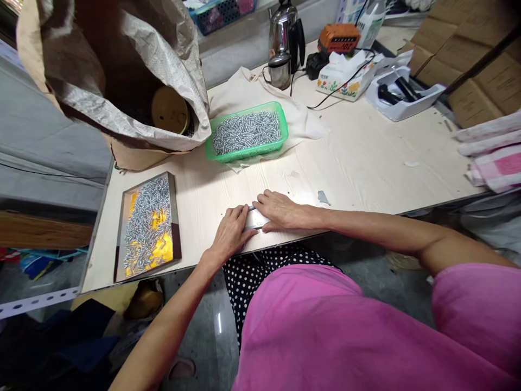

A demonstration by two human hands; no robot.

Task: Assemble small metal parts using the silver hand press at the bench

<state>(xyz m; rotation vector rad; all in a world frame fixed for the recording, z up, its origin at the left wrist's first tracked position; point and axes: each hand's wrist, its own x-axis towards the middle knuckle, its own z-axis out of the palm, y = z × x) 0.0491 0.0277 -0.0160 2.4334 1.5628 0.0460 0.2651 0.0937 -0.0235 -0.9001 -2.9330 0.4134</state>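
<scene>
My left hand [230,233] and my right hand [279,210] lie side by side on the pale wooden table [366,163], near its front edge. Both press down on a small clear plastic bag [255,219] lying flat between them, with fingers curled over its ends. To the left sits a shallow metal tray [175,217] with a yellow bottom, holding several small silver screws. Further back stands a green plastic basket [246,155] heaped with the same screws.
A large open paper sack [134,81] stands at the back left. At the back are a steel kettle [287,38], a tissue box [345,76], a white tape dispenser [401,95] and an orange device. Cardboard boxes and folded towels [494,157] lie on the right.
</scene>
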